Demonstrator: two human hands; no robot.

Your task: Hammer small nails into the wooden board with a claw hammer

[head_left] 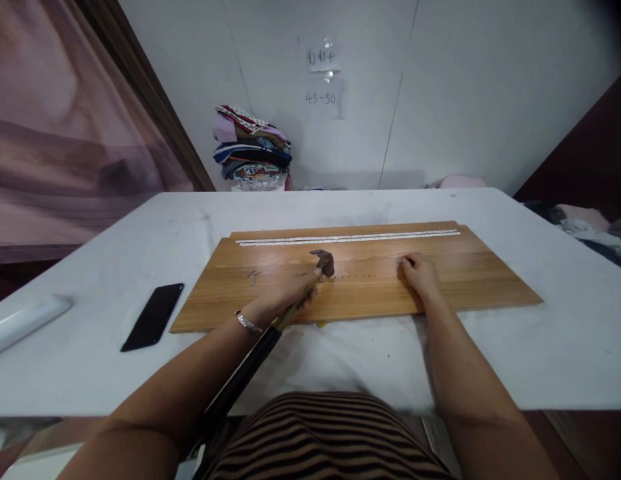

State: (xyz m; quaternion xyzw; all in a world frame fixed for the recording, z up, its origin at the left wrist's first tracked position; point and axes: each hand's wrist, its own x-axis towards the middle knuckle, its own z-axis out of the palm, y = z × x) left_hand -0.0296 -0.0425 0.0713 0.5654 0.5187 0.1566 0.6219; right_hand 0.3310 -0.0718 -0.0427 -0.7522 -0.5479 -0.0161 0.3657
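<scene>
My left hand [293, 291] is wrapped around the upper shaft of a claw hammer [326, 264], close below its rusty head. The hammer's black grip slants back toward my body under my left forearm. Beneath and around the head lies a wood-grain board [480, 273]. A row of small dark dots, nail heads or holes, runs rightward from the hammer head. My right hand [420, 273] rests on the board right of that row, fingers pinched together; whatever is in them is too small to make out. Several loose nails [253, 276] lie on the board's left part.
Two white measuring strips [350, 238] run along the board's far edge. Left of the board, a black phone [153, 317] and a white roll [27, 323] lie on the white table [565, 360]. Folded clothes [253, 150] are stacked at the back wall.
</scene>
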